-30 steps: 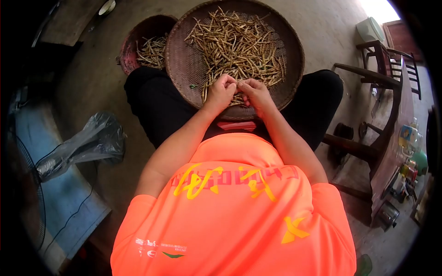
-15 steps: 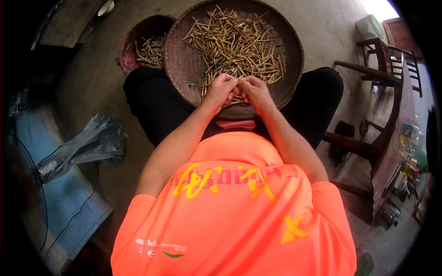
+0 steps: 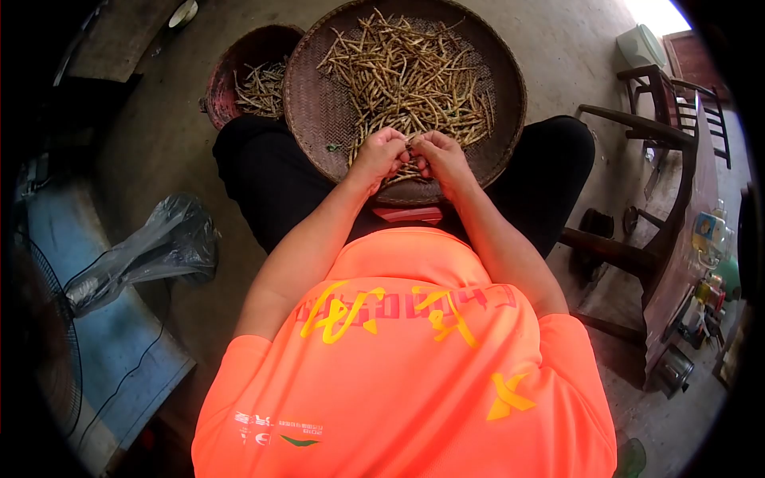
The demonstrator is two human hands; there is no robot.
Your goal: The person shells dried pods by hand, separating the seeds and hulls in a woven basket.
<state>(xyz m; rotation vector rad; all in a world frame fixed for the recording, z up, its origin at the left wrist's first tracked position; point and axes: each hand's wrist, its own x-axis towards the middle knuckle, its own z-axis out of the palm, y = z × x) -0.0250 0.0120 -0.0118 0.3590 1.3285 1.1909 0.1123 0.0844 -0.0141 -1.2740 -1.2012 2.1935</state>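
Observation:
A round woven basket [image 3: 315,135] rests across my lap, with a heap of dry, yellow-brown bean pods [image 3: 414,76] spread in it. Over its near side my left hand [image 3: 381,157] and my right hand [image 3: 440,156] meet, thumbs and fingertips pinched. A bean pod appears to be held between them, mostly hidden by the fingers. More pods lie just below and beyond the hands.
Left of the basket, a reddish bucket [image 3: 225,80] holds thin, greyish pods. A clear plastic bag [image 3: 179,239] and a fan [image 3: 60,319] are by a blue board [image 3: 119,374]. At right stand wooden furniture [image 3: 629,255] and a pale tub [image 3: 640,46].
My fingertips have shifted very slightly, with a little more gap between the two hands. The basket and the heap of pods look the same.

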